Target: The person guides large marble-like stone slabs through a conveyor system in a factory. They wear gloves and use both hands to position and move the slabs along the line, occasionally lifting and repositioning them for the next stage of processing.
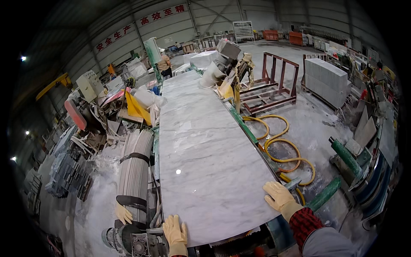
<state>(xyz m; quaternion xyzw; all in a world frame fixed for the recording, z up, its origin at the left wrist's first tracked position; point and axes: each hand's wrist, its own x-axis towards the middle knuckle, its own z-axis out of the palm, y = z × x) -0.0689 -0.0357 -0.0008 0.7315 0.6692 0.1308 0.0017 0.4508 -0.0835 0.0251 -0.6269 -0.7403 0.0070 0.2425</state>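
Your L hand [175, 233] lies on the slab's [209, 158] nr-left corner, fingers straight, unclenched; R hand [281, 198] is over the nr-right corner, fingers extended; can't tell if either thumb hooks under. Slab's lying flat, lengthwise, btwn the green frame [243, 122] sides. Surface looks wet, so palms might slip. If slab shifts, fingers could pinch at its edges, esp. L, nr the motor [114, 238]. Looped hose [314, 172], R side floor = trip risk.

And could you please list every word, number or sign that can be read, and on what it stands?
Red characters, two groups, high on the back wall: legible, but I won't copy their wording.
Beige box: any markings are too small to read.
Stone slab: no lettering visible.
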